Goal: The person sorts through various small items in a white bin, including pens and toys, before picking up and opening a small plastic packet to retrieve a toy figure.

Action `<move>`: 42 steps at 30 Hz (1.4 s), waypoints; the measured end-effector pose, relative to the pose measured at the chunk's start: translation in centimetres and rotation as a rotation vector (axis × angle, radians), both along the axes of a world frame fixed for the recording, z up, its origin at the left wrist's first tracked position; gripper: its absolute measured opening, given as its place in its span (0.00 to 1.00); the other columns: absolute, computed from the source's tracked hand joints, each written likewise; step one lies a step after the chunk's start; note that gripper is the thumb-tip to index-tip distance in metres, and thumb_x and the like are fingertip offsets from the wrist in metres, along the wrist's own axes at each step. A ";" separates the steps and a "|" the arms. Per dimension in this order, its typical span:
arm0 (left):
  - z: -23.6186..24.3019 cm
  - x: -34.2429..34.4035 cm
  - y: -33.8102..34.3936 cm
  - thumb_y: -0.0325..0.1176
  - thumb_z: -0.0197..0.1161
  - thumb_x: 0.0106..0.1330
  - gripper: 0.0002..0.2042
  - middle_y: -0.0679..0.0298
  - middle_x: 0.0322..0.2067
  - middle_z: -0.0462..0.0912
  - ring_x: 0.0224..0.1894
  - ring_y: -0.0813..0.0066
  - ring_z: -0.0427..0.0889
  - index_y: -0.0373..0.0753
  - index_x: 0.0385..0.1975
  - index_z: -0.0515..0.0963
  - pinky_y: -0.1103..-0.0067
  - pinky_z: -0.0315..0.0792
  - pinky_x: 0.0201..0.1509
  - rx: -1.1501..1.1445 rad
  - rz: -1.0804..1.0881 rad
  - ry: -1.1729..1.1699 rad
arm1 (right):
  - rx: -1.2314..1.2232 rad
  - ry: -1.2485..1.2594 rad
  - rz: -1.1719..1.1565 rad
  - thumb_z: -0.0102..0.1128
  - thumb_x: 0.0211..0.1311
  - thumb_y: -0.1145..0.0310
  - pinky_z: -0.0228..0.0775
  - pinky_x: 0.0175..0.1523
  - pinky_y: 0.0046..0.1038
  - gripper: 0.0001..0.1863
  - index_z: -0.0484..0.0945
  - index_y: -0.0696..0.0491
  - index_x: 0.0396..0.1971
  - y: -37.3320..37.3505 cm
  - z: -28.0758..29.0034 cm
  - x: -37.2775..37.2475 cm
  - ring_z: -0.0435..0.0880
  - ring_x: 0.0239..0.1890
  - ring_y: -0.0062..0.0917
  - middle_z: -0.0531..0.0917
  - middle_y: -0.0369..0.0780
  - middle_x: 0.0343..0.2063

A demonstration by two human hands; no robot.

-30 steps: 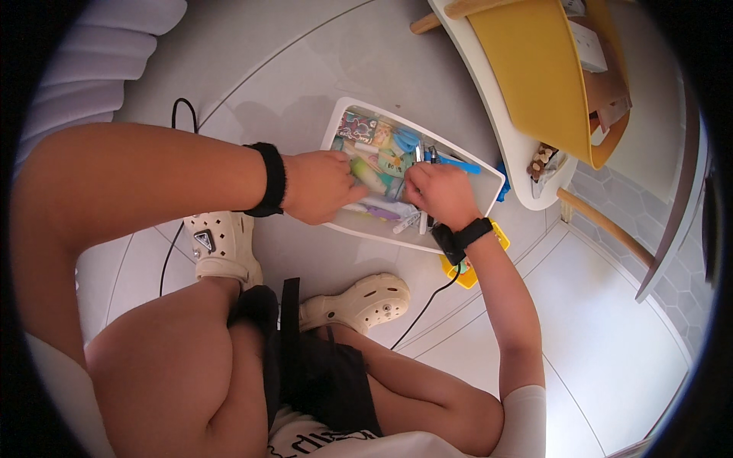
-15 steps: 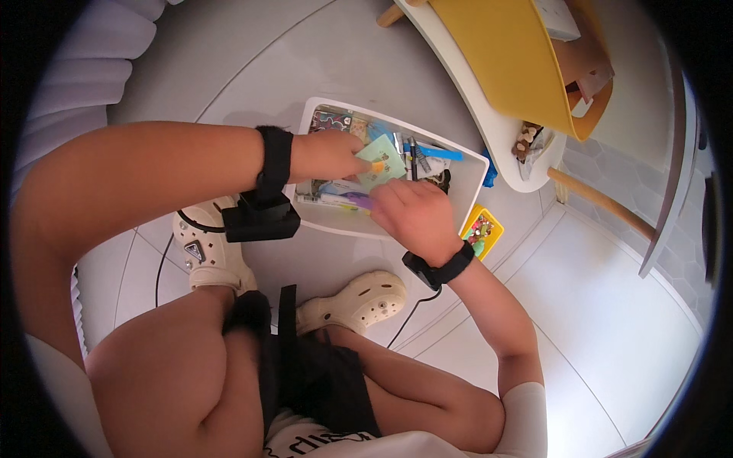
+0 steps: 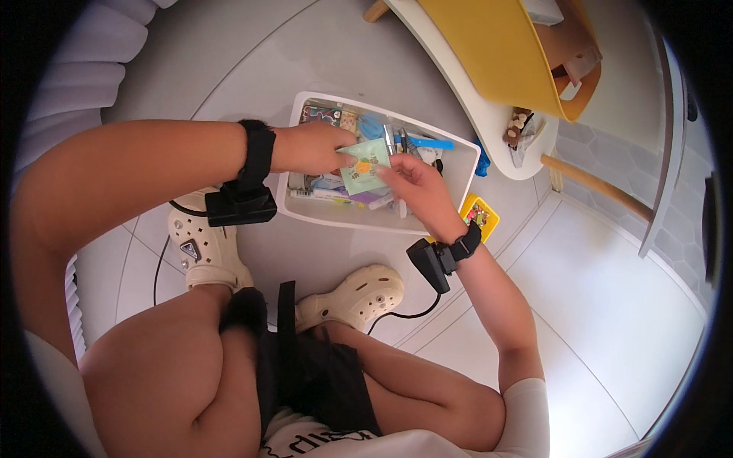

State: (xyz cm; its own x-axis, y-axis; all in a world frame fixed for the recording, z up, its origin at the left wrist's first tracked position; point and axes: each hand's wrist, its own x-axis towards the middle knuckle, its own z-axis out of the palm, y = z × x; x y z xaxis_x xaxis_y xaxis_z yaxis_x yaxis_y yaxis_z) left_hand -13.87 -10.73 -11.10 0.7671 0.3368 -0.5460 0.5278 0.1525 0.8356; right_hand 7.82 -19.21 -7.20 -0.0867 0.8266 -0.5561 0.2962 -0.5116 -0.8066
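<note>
A flat pale green packet [image 3: 362,172] with a small yellow and dark print is held above a white bin. My left hand [image 3: 321,149] pinches its left edge between thumb and fingers. At the right edge my right hand [image 3: 418,187] has its thumb on the front and its fingers curled behind. Under both hands the white bin [image 3: 347,219] holds a jumble: a blue strip-like item [image 3: 435,143], dark pens, a patterned box [image 3: 321,116] and several pale packages. My hands hide part of the contents.
Beside the bin's right corner stands a small yellow tray [image 3: 489,221] of colourful bits. Beyond it are a white stool-like surface [image 3: 489,137] with a small brown figure [image 3: 515,130], a yellow bin [image 3: 489,53] and a wooden leg [image 3: 595,187]. My cream clogs [image 3: 351,298] flank the near side.
The packet has shifted slightly left and its printed front faces up more fully. My right hand has turned, bringing its thumb onto the packet's edge. The view has shifted a little.
</note>
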 end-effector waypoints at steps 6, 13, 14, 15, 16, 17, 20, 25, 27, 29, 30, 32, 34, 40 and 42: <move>0.3 -0.2 -0.4 0.39 0.59 0.67 0.14 0.59 0.32 0.82 0.34 0.74 0.83 0.34 0.42 0.77 0.76 0.74 0.41 -0.084 0.131 -0.079 | -0.194 0.106 0.004 0.63 0.64 0.64 0.65 0.31 0.15 0.13 0.79 0.58 0.41 0.2 0.0 -0.1 0.73 0.27 0.09 0.81 0.31 0.29; 1.1 -0.2 -0.1 0.37 0.59 0.69 0.12 0.63 0.30 0.78 0.33 0.79 0.72 0.35 0.42 0.76 0.79 0.70 0.39 0.022 0.042 -0.050 | -0.277 0.122 0.049 0.60 0.66 0.65 0.66 0.39 0.15 0.12 0.78 0.57 0.44 0.0 0.8 -0.6 0.76 0.36 0.09 0.82 0.31 0.37; 1.3 -0.1 0.0 0.37 0.59 0.69 0.11 0.63 0.31 0.78 0.34 0.78 0.73 0.35 0.42 0.75 0.78 0.70 0.40 0.040 0.035 -0.034 | -0.289 0.133 0.057 0.60 0.66 0.65 0.67 0.41 0.16 0.13 0.78 0.57 0.44 0.0 0.8 -0.5 0.77 0.37 0.10 0.82 0.31 0.38; 1.0 -0.2 -0.1 0.36 0.59 0.69 0.11 0.62 0.31 0.78 0.34 0.77 0.74 0.35 0.43 0.75 0.77 0.71 0.40 0.057 0.028 -0.017 | -0.289 0.134 0.054 0.60 0.66 0.65 0.67 0.41 0.16 0.13 0.78 0.57 0.44 0.0 0.8 -0.7 0.77 0.37 0.10 0.82 0.31 0.38; 0.6 -0.3 -0.3 0.36 0.59 0.69 0.11 0.62 0.31 0.78 0.34 0.77 0.74 0.35 0.43 0.75 0.77 0.71 0.40 0.057 0.025 -0.017 | -0.278 0.155 0.053 0.60 0.66 0.66 0.68 0.42 0.16 0.12 0.77 0.57 0.45 -0.1 0.8 -0.9 0.77 0.38 0.10 0.82 0.31 0.39; 0.3 -0.6 -0.4 0.37 0.59 0.68 0.11 0.59 0.31 0.80 0.35 0.71 0.77 0.36 0.43 0.76 0.75 0.71 0.41 0.117 0.041 -0.070 | -0.267 0.177 0.052 0.61 0.66 0.66 0.69 0.43 0.17 0.12 0.77 0.57 0.45 -0.2 0.7 -1.1 0.77 0.38 0.10 0.82 0.32 0.39; 0.2 -0.6 -0.5 0.37 0.59 0.66 0.12 0.55 0.32 0.81 0.36 0.63 0.79 0.36 0.43 0.76 0.71 0.72 0.42 0.165 0.041 -0.111 | -0.189 0.180 0.023 0.65 0.63 0.64 0.69 0.35 0.17 0.11 0.79 0.57 0.37 -0.8 -0.1 -1.2 0.76 0.30 0.11 0.82 0.32 0.30; -0.1 -0.6 -0.8 0.34 0.60 0.68 0.11 0.55 0.37 0.80 0.40 0.66 0.81 0.34 0.43 0.72 0.73 0.74 0.43 0.163 0.018 -0.082 | 0.046 -0.086 0.083 0.66 0.60 0.64 0.68 0.30 0.20 0.12 0.79 0.56 0.37 -0.7 -1.9 0.6 0.75 0.23 0.14 0.81 0.35 0.25; 0.0 -1.2 -1.3 0.35 0.61 0.65 0.13 0.54 0.40 0.78 0.42 0.61 0.81 0.35 0.45 0.71 0.69 0.74 0.45 0.332 -0.137 -0.145 | 0.144 -0.157 0.075 0.66 0.59 0.64 0.68 0.29 0.21 0.12 0.79 0.55 0.38 -0.2 -2.0 1.2 0.75 0.21 0.16 0.81 0.37 0.24; 0.1 -2.2 -2.3 0.33 0.61 0.64 0.14 0.54 0.42 0.77 0.42 0.58 0.80 0.35 0.46 0.71 0.67 0.73 0.46 0.463 -0.234 -0.134 | 0.223 -0.419 0.127 0.63 0.60 0.65 0.71 0.30 0.27 0.11 0.79 0.54 0.40 0.4 -1.6 1.3 0.79 0.22 0.27 0.82 0.41 0.27; 0.3 -2.6 -2.8 0.32 0.61 0.62 0.15 0.54 0.43 0.76 0.42 0.56 0.79 0.36 0.47 0.72 0.65 0.73 0.47 0.595 -0.329 -0.126 | 0.225 -0.417 0.121 0.63 0.60 0.65 0.71 0.30 0.27 0.11 0.79 0.54 0.40 0.6 -1.8 1.5 0.79 0.22 0.27 0.82 0.41 0.27; 0.8 -3.4 -3.6 0.31 0.61 0.61 0.16 0.54 0.43 0.76 0.43 0.55 0.78 0.36 0.48 0.71 0.65 0.72 0.48 0.659 -0.351 -0.141 | 0.394 -0.586 0.214 0.61 0.60 0.66 0.73 0.35 0.34 0.11 0.79 0.53 0.41 0.9 -2.3 1.8 0.81 0.30 0.36 0.82 0.42 0.33; 1.0 -4.0 -4.1 0.28 0.59 0.58 0.20 0.56 0.45 0.76 0.43 0.56 0.78 0.37 0.53 0.70 0.67 0.72 0.50 0.770 -0.403 -0.142 | 0.416 -0.625 0.329 0.60 0.60 0.67 0.73 0.37 0.36 0.11 0.79 0.52 0.42 1.2 -2.4 2.1 0.81 0.34 0.38 0.82 0.42 0.35; 0.5 -4.9 -4.4 0.27 0.56 0.59 0.25 0.57 0.51 0.77 0.46 0.60 0.78 0.39 0.60 0.68 0.69 0.71 0.54 0.920 -0.423 -0.178 | 0.399 -0.739 0.574 0.57 0.60 0.68 0.74 0.41 0.39 0.11 0.79 0.51 0.43 1.7 -2.1 1.5 0.81 0.40 0.39 0.82 0.42 0.36; 0.5 -4.8 -4.6 0.27 0.56 0.60 0.25 0.57 0.51 0.77 0.47 0.60 0.78 0.39 0.60 0.68 0.69 0.70 0.55 0.909 -0.431 -0.171 | 0.403 -0.751 0.605 0.57 0.60 0.68 0.74 0.41 0.39 0.11 0.79 0.50 0.43 2.1 -1.7 1.8 0.81 0.39 0.39 0.82 0.42 0.36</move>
State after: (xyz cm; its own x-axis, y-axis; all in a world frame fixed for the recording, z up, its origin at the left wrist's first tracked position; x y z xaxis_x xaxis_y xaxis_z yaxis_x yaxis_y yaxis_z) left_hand -18.70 -15.29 -10.61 0.9647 0.2462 -0.0932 0.2507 -0.7518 0.6099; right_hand 9.65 -17.12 -8.94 -0.2939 0.8966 -0.3312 0.9091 0.1552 -0.3866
